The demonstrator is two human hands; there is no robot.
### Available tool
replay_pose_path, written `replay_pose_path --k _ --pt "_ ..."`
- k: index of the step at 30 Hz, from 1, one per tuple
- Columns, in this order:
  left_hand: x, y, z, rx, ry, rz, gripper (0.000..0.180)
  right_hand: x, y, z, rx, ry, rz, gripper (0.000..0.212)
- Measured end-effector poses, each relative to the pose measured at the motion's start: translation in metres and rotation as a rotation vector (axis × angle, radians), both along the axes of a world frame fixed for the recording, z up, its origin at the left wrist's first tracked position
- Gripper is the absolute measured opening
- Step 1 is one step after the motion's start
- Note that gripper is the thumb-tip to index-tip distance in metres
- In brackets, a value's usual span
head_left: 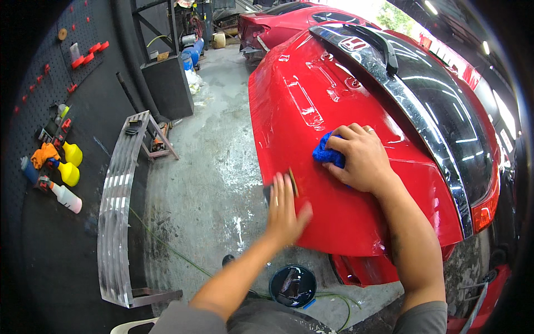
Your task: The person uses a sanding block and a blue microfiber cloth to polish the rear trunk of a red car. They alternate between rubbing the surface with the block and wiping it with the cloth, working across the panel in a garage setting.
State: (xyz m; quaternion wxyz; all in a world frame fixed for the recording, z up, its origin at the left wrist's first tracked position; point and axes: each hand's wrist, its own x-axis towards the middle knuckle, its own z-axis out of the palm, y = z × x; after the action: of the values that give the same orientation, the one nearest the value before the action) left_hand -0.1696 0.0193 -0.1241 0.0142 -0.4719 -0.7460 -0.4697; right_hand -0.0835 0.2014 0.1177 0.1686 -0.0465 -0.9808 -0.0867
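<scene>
A glossy wet red car tailgate (334,211) fills the middle and right. My right hand (360,158) is closed round a crumpled blue cloth (322,153), resting on the red panel. At the panel's left edge, my left hand (285,214) presses a thin flat pad with its fingers stretched out and the thumb apart. Only a yellowish edge of the pad (293,182) and a dark strip show past the fingers, and its exact kind is hidden. Motion slightly smears this hand. Near my legs stands a round dark bucket (276,285) of liquid with something inside.
A ribbed metal bench (115,206) runs along the left. Spray bottles (65,197) and an orange cloth (44,155) hang on the dark wall. A thin green hose (172,251) crosses the wet concrete floor (200,145). Another red car (283,25) stands behind.
</scene>
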Motion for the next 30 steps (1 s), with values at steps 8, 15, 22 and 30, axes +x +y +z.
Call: replay_pose_path --k 8,15,22,30 --pt "-0.039 -0.015 -0.008 -0.196 0.16 0.02 0.102 -0.006 -0.008 0.001 -0.012 0.011 0.017 0.034" --pt "0.05 -0.046 -0.009 -0.077 0.098 0.011 0.104 -0.001 -0.007 0.001 -0.001 0.019 0.005 0.034" --pt "-0.041 -0.012 -0.002 -0.067 0.051 -0.037 0.103 -0.006 -0.014 0.005 -0.019 0.014 0.013 0.035" --pt "-0.003 -0.055 -0.011 -0.001 0.159 -0.121 0.089 -0.002 -0.009 0.007 -0.029 0.026 0.029 0.036"
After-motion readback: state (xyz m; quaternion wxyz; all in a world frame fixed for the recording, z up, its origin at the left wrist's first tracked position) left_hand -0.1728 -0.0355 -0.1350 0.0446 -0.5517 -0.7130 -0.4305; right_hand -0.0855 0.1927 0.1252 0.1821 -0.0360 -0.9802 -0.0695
